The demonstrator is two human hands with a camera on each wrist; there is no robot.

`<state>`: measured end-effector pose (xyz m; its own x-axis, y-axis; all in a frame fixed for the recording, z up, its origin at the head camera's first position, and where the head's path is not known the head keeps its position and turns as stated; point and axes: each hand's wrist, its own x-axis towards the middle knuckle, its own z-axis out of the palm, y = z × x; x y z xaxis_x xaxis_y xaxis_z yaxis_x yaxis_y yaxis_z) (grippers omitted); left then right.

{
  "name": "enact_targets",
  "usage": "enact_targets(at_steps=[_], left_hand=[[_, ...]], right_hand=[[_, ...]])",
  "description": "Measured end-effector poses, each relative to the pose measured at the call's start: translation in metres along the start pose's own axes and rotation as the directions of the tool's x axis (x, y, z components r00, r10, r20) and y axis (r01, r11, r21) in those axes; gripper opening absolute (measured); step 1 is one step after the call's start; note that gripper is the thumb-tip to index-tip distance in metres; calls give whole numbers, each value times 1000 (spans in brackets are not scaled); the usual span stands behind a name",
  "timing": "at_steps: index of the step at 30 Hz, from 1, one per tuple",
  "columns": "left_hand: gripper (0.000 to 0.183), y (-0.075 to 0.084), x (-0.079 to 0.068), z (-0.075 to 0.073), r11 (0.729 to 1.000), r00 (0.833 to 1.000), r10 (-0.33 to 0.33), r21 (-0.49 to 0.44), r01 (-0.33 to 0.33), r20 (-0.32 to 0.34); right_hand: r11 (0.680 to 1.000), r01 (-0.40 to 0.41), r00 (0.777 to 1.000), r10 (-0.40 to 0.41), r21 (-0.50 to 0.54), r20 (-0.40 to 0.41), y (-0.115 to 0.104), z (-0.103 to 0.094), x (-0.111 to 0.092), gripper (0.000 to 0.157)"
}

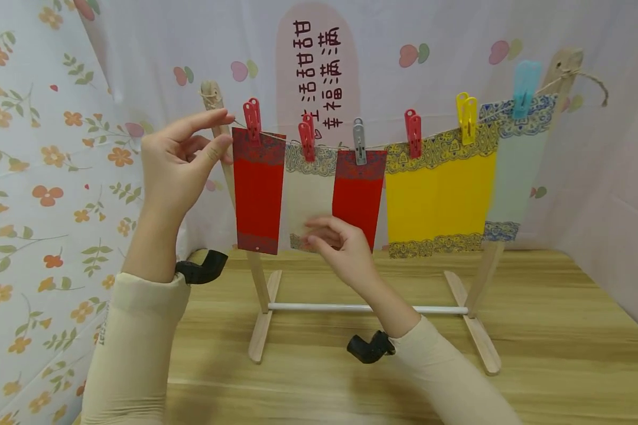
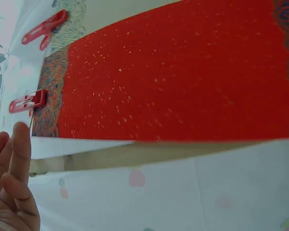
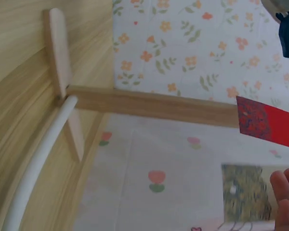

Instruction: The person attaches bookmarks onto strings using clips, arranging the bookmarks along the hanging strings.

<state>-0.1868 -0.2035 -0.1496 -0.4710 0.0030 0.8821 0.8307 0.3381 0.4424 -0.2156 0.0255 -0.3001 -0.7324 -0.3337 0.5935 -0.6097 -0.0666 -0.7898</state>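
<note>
My left hand [image 1: 172, 156] is beside the left end of a string, its loosely bent fingers next to a red clip [image 1: 252, 123] and holding nothing. That clip fixes a red paper strip [image 1: 259, 195] with patterned ends to the string. A cream strip [image 1: 309, 195] hangs beside it from another red clip [image 1: 307, 139]. My right hand [image 1: 345, 248] is at the lower part of the cream strip, fingers bent loosely; whether they touch the paper is unclear. In the left wrist view the red strip [image 2: 178, 82] fills much of the picture.
A second red strip [image 1: 356, 198] under a grey clip [image 1: 359, 141], a yellow piece [image 1: 438, 195] and a pale strip [image 1: 518, 177] under a blue clip [image 1: 524, 88] hang further right. The string spans a wooden stand with a white bottom rod [image 1: 319, 307].
</note>
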Motion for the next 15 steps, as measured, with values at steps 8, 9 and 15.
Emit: enact_targets(at_steps=[8, 9, 15], left_hand=[[33, -5, -43, -19, 967, 993, -68, 252, 42, 97], [35, -7, -50, -22, 954, 992, -59, 299, 22, 116], [38, -24, -95, -43, 849, 964, 86, 487, -203, 252]], right_hand=[[967, 124, 992, -115, -221, 57, -10, -58, -51, 30], [955, 138, 990, -127, -262, 57, -12, -68, -58, 31], [838, 248, 956, -291, -486, -14, -18, -130, -95, 40]])
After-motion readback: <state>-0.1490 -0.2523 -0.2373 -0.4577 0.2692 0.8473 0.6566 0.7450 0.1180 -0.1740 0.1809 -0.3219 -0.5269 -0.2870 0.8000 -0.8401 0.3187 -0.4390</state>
